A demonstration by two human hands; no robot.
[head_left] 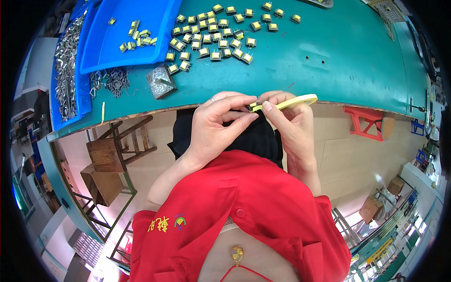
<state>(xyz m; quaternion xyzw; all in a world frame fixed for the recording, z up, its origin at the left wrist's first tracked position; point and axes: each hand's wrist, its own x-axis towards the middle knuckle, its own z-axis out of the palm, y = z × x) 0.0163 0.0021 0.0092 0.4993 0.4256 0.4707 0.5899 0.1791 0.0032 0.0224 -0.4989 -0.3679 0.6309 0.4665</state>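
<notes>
The person sits at the edge of a green tabletop [329, 61], both hands raised just in front of its near rim. The left hand [216, 127] is curled, thumb and forefinger pinched closed on a tiny part [253, 105] that is mostly hidden between the fingertips; what kind of part it is I cannot tell for sure, though it shows a bit of yellow like the pieces on the tabletop. A ring sits on one finger of that hand. The right hand [293, 124] has its grip closed around a pair of yellow plastic tweezers [291, 101], whose tips meet the small part right where the two hands touch. The looped end of the tweezers sticks out to the right, over the tabletop's edge.

Farther back on the tabletop lies a spread of small yellow-taped transformers [221, 37], set out loosely in rows. To their left is a blue tray [141, 42] with a few more of the same pieces in it, and beyond it a second blue tray [66, 70] heaped with metal clips. A small grey metal block [161, 81] rests near the rim, beside a loose pile of dark clips [112, 80]. Wooden stools [112, 152] stand under the tabletop to the left.
</notes>
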